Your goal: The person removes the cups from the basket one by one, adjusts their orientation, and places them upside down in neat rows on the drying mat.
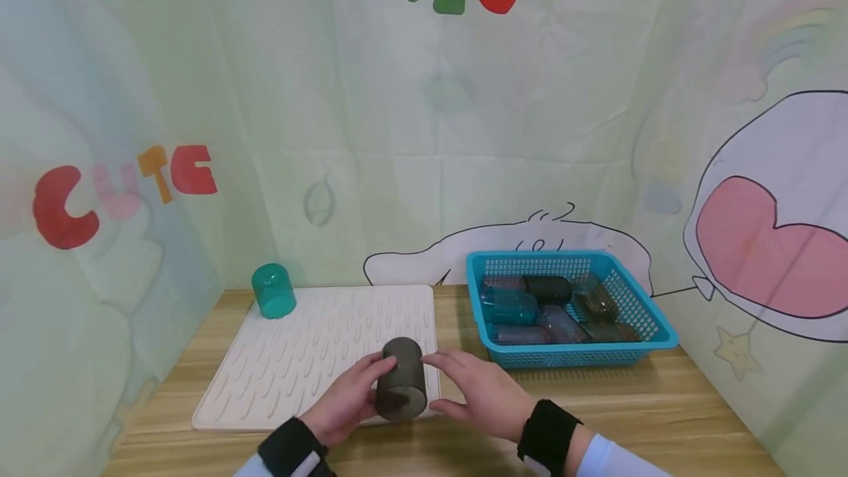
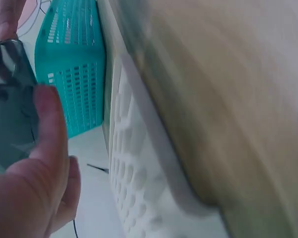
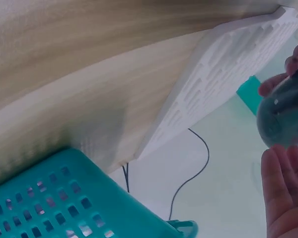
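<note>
A dark grey see-through cup (image 1: 402, 380) is held above the near right part of a white ridged drying mat (image 1: 291, 366). My left hand (image 1: 351, 396) grips the cup from its left side, thumb on the near face. At the cup's right side, my right hand (image 1: 486, 396) has its fingers extended, fingertips at or very close to the wall. In the right wrist view those straight fingers (image 3: 278, 178) lie by the cup's rounded end (image 3: 283, 116). A teal cup (image 1: 274, 291) stands at the mat's far left corner.
A blue perforated basket (image 1: 576, 359) on the right holds several cups lying on their sides, among them a teal one (image 1: 510, 308) and a black one (image 1: 548, 289). The wooden table (image 1: 596, 403) ends at a printed cloth backdrop (image 1: 397, 168) behind and on both sides.
</note>
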